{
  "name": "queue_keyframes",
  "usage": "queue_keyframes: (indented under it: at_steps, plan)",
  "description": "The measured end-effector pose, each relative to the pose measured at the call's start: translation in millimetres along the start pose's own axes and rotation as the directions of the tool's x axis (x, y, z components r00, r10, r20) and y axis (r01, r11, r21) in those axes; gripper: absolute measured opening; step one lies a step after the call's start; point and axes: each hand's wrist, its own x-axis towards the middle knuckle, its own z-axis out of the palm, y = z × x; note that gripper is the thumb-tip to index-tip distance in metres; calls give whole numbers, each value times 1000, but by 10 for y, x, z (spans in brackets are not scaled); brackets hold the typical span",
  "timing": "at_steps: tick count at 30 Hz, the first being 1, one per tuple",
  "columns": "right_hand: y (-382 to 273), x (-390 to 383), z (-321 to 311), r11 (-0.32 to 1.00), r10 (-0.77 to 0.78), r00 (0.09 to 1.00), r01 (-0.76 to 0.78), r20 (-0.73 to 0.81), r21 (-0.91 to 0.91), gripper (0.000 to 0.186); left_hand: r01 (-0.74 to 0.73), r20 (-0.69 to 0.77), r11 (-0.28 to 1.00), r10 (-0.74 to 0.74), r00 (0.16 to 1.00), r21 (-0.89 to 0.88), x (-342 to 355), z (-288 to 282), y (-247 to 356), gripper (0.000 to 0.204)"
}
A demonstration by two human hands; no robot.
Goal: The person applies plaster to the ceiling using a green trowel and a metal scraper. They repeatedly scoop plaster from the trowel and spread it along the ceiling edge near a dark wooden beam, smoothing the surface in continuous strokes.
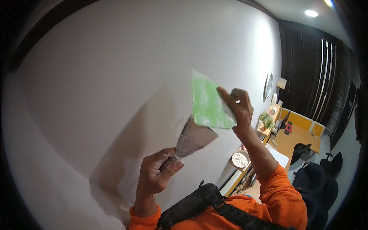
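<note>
**Two blades meeting at a white wall**

A broad white wall [115,76] is filling most of the view, curving away under the lens, smooth and pale, with the person's shadow lying across its lower middle. Beyond its right end an office is showing: a dark slatted partition [306,73], a yellow desk [297,140] with a small plant [267,120], a round clock [268,86] hanging on the wall, and two ceiling lights [311,13] glowing overhead.

Two tools are in play, one per hand. The left hand [155,172] is gripping a putty knife [193,140], fingers curled tight round the handle and thumb pressing along its neck; the grey blade, smeared with filler, is pointing up and to the right, close against the wall. The right hand [239,109] is holding a green scraper [209,101] higher up, fingers closed on its right edge with the index finger lying stretched along the top corner. The scraper's lower edge is just overlapping the tip of the knife blade, so the two are touching or nearly so; which lies in front is hard to tell.

Both sleeves are orange [281,191], and a black strap [203,209] is crossing the chest at the bottom edge. Below the right forearm a white bowl [240,159] is sitting on a low counter, and several dark chairs [318,180] are standing at the lower right. The right forearm is hiding part of the counter, and the hands and tools are covering the patch of wall behind them.
</note>
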Motion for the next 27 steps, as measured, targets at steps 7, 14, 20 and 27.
queue_keyframes:
  at_steps: [7,14,20,27]
  plan:
    - [440,-374,-251,739,610,738,-661,289,129,31,38,-13,991,-40,999,-125,34,10,-48,22]
    - [213,-899,-519,27,514,538,-789,668,614,38,17,-226,997,-34,973,-78,222,38,-310,35]
    - [125,-867,-671,-108,456,489,-798,743,592,48,-56,-293,995,76,953,78,273,80,-404,36]
    - [-137,-814,-648,58,572,538,-780,620,623,42,-55,-317,997,67,946,46,296,168,-559,32]
